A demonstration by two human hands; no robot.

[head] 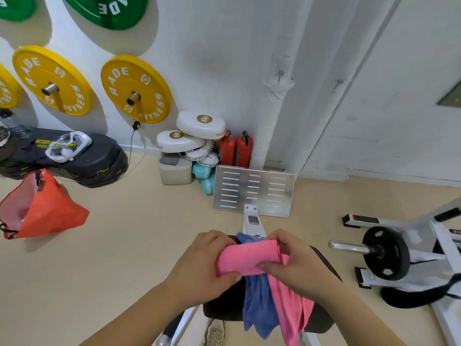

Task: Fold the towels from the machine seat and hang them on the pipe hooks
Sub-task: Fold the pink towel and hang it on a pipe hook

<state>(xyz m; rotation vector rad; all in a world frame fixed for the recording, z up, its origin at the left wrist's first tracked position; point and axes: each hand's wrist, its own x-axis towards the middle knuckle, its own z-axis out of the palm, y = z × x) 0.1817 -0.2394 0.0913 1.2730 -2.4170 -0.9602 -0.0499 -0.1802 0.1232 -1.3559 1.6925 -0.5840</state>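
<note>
Pink towel (249,261) fills the gap between both hands at six o'clock in the head view, the only view there is. The left hand (199,260) grips its seven-o'clock end with curled fingers. The right hand (299,264) pinches the five-o'clock end between thumb and fingers. Between them the cloth is doubled over into a short thick band, and a loose tail hangs from under the right hand toward six o'clock. That looks like an early fold, not a finished one.

A blue towel (259,302) lies unfolded below the pink one, draped over the black machine seat (222,305). One corner of it peeks out at twelve o'clock of the hands, and the rest trails toward six beside the pink tail.

Up at one o'clock the white wrapped pipe (277,136) runs up the wall. It has one of the pipe hooks (281,74), and a second hook (338,84) sits on the narrower pipe to its three o'clock. Both hooks are bare, so nothing has been hung.

By my judgement the task has barely started. The pink towel's fold needs finishing, the blue one has not been picked up, and both must be carried to the hooks.

A slotted metal footplate (252,191) stands at twelve o'clock of the hands. Yellow weight plates (136,88) hang on the wall at ten, and an orange bag (50,211) hangs at nine.
</note>
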